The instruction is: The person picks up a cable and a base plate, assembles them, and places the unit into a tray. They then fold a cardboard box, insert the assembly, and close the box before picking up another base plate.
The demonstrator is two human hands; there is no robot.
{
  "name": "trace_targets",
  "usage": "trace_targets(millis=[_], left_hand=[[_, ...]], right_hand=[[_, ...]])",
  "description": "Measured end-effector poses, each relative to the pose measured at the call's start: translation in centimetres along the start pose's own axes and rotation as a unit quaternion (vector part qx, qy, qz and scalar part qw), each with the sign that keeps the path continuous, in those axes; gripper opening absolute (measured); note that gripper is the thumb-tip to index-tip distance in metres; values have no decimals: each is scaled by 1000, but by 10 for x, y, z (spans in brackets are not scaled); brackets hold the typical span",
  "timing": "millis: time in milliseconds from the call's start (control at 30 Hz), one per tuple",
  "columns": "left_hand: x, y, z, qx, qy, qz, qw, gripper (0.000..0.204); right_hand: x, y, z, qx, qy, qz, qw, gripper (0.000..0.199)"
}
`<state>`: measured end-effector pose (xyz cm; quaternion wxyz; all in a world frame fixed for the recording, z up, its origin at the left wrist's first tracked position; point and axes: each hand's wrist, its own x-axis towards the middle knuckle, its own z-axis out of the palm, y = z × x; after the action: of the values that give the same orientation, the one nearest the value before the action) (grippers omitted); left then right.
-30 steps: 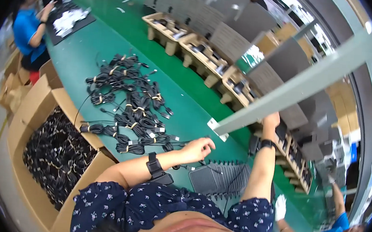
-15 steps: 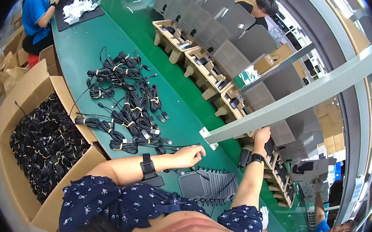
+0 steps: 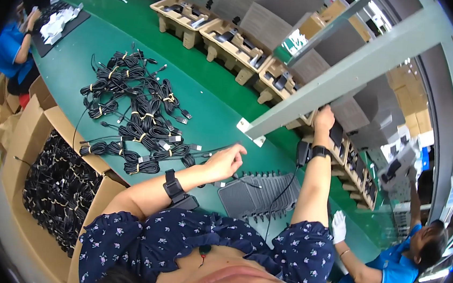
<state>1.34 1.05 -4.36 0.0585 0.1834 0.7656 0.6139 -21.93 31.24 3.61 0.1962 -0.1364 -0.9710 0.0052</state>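
Observation:
My left hand (image 3: 224, 163) hovers over the green table beside a heap of black cables (image 3: 142, 115), each bundled with a pale tie. Its fingers are loosely bent, and nothing shows in them. Farther out, my right hand (image 3: 324, 119) reaches to a tan moulded tray (image 3: 339, 148) in the row beyond the post. Its fingers are bent down at the tray's edge, and what they grip, if anything, is hidden. Next to the right wrist is a black adapter-like block (image 3: 303, 152) with a cord. Between my arms lies a stack of dark grey ribbed flat pieces (image 3: 257, 195).
A slanted grey metal post (image 3: 346, 71) is bolted to the table between my hands. To the left stands a cardboard box (image 3: 89, 205) full of black cable bundles. More tan trays (image 3: 232, 39) line the far side. Co-workers in blue sit at left and right; one's gloved hand (image 3: 339, 227) is near my right arm.
The view has shifted, so the trays and cables sit farther left. My right hand stays at the tray, my left hand near the cables. The right co-worker's gloved hand shows more fully.

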Motion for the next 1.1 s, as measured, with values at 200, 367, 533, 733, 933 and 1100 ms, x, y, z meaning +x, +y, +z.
trace_targets(millis=[200, 367, 533, 733, 933, 1100], left_hand=[[5, -7, -3, -3, 18, -23, 1000, 30], [12, -9, -5, -45, 6, -33, 998, 29], [17, -17, -7, -49, 17, -20, 998, 33], [12, -2, -13, -19, -11, -42, 999, 32], [-3, 29, -18, 252, -168, 136, 943, 36], [-3, 23, -16, 272, -171, 108, 941, 24]], right_hand=[[-14, 6, 8, -18, 79, -76, 994, 23], [-57, 8, -5, -18, 209, -131, 969, 20], [-129, 1, -54, 76, 212, -169, 959, 29], [-228, -26, -126, 134, -55, -310, 940, 26], [-325, -41, -135, 138, -219, -370, 892, 81], [-362, -55, -118, 32, -137, -366, 920, 97]])
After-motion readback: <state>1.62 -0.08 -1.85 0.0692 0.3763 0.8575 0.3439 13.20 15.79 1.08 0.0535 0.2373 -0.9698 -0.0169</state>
